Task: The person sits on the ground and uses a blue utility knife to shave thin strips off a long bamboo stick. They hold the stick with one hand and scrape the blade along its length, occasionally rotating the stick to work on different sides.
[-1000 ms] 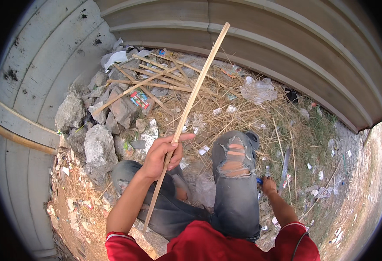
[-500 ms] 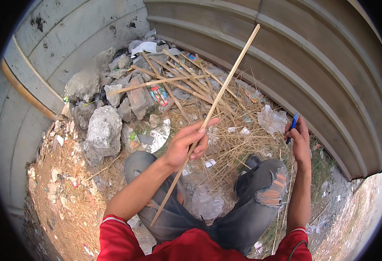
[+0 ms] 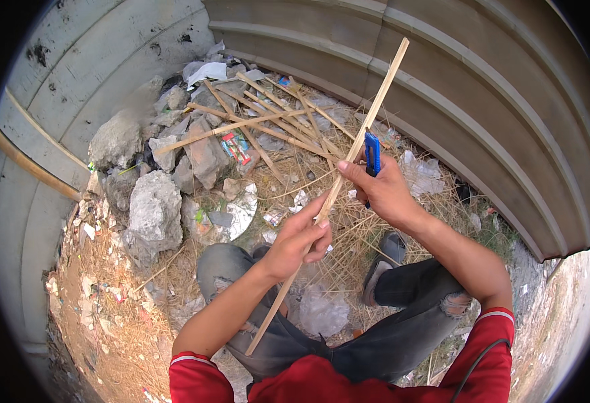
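Note:
A long, pale bamboo strip point(image 3: 383, 91) slants across the middle, its lower end over my thigh and its upper end up and to the right. My left hand point(image 3: 293, 245) is closed around it near its middle. Just above, my right hand point(image 3: 390, 193) grips a blue utility knife point(image 3: 373, 153), held upright beside the strip. My right thumb lies against the strip. Whether the blade touches the bamboo I cannot tell. I sit with knees bent and apart.
Several similar bamboo strips point(image 3: 248, 121) lie crossed beyond my hands, next to grey rocks point(image 3: 154, 205) at the left. Corrugated metal sheeting point(image 3: 469, 101) curves along the far right, and a pale wall point(image 3: 86, 74) stands left. Dry straw, a broken white plate-like piece point(image 3: 244, 211) and plastic scraps litter the ground.
My right hand has swung in from the right with the knife to meet the strip above my left hand. My right knee has spread outward.

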Demonstrator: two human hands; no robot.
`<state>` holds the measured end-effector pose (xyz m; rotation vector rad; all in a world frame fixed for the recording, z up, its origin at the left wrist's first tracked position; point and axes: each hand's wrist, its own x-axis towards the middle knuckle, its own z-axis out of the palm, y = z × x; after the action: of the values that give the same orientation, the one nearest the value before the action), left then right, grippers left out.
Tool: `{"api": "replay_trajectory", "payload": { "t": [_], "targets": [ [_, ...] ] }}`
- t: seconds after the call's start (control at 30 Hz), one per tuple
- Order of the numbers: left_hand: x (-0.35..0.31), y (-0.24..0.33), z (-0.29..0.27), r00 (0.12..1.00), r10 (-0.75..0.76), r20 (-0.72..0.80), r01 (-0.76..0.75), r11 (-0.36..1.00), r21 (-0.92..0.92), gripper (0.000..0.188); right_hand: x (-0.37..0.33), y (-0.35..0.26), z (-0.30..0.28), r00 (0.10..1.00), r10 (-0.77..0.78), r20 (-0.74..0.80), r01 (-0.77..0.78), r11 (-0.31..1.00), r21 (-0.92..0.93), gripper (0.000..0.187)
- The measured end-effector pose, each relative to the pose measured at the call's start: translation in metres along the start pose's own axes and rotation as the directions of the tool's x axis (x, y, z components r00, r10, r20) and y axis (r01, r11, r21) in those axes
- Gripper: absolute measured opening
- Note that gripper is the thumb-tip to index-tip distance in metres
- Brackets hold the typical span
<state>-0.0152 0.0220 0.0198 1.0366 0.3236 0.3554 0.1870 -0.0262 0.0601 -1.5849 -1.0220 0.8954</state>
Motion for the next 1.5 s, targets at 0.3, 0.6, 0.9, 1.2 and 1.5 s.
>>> {"api": "replay_trajectory", "payload": {
  "t": [0.3,0.6,0.9,1.2,1.5],
  "targets": [
    [0.016,-0.009,-0.005,0.998,-0.018,-0.063,0.011,0.994,-0.108,0.051,-0.003,-0.003,-0.048,0.976,-0.133,0.173,0.191,0.905,-0.38,0.047],
    [0.019,-0.005,-0.008,0.997,-0.031,-0.077,0.019,0.987,-0.159,0.049,-0.025,0.011,-0.019,0.926,-0.124,0.357,0.285,0.85,-0.443,0.039],
    [0.025,-0.014,-0.005,0.993,-0.092,-0.072,0.078,0.981,-0.176,0.046,-0.018,0.021,-0.023,0.93,-0.196,0.312,0.35,0.733,-0.583,0.042],
    [0.017,-0.026,0.001,0.971,-0.203,-0.124,0.184,0.972,-0.149,0.047,0.026,0.047,-0.066,0.962,-0.275,-0.011,0.175,0.645,-0.744,0.05],
    [-0.033,-0.047,-0.011,0.934,-0.33,0.139,0.317,0.942,0.106,0.051,0.05,0.111,-0.228,0.731,-0.181,-0.658,-0.329,0.751,-0.572,0.065]
  ]
}}
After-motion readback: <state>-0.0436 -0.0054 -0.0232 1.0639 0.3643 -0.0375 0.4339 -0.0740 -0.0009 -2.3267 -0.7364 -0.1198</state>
